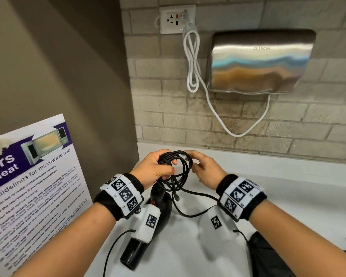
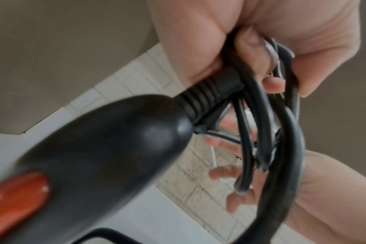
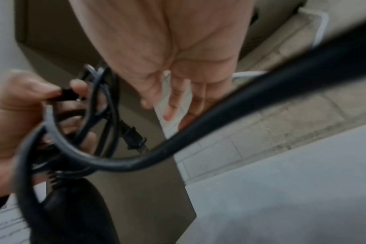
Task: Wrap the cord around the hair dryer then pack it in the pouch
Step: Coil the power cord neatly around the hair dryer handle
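My left hand (image 1: 158, 167) grips several loops of the black cord (image 1: 180, 170) just above the black hair dryer (image 1: 160, 204). The dryer hangs under that hand with its nozzle (image 1: 131, 256) pointing down towards me. In the left wrist view the dryer's handle (image 2: 107, 148) with its red switch (image 2: 17, 198) fills the frame, and the cord loops (image 2: 261, 115) pass through my fingers. My right hand (image 1: 202, 165) is beside the coil with its fingers straight, holding nothing. The plug (image 3: 134, 138) dangles from the coil. A loose stretch of cord (image 1: 190, 213) sags under my right wrist. The black pouch (image 1: 268, 256) lies at the bottom right.
The white counter (image 1: 298, 188) runs along a grey brick wall. A steel hand dryer (image 1: 258, 60) hangs on the wall, its white cable (image 1: 194, 62) looping up to a socket (image 1: 177, 19). A microwave notice (image 1: 28, 186) leans at the left.
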